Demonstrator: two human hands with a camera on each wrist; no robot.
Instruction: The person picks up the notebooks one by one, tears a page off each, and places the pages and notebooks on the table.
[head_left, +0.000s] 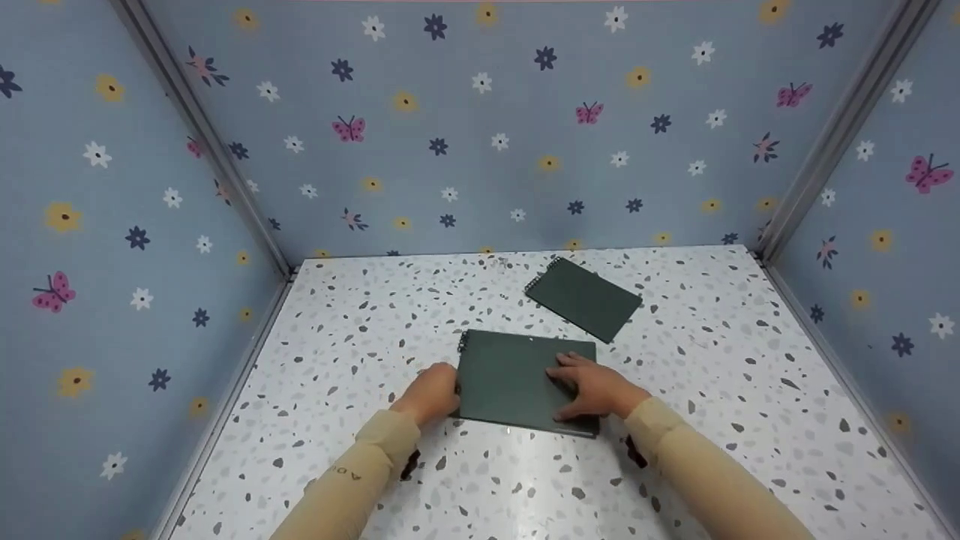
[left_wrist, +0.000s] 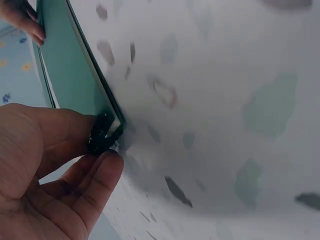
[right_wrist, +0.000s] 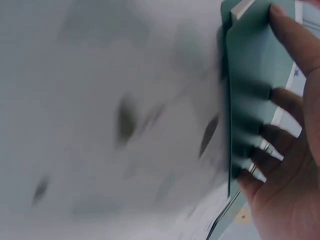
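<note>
A dark green spiral notebook (head_left: 502, 379) lies closed on the table, its ring binding on the left side. My left hand (head_left: 433, 391) is at that bound edge; in the left wrist view its thumb and fingers pinch the black rings (left_wrist: 102, 134) near a corner. My right hand (head_left: 596, 386) rests on the cover near the right edge, fingers spread. In the right wrist view, its fingertips touch the green cover (right_wrist: 247, 70), and white pages show at one corner. Farther back lies a smaller dark green spiral notebook (head_left: 586, 298), set at an angle, with neither hand on it.
The speckled white tabletop (head_left: 360, 315) is bounded by a flowered blue back wall (head_left: 517, 165) and side panels. Metal posts (head_left: 217, 150) stand at the back corners. The smaller notebook sits just behind the larger one's right corner.
</note>
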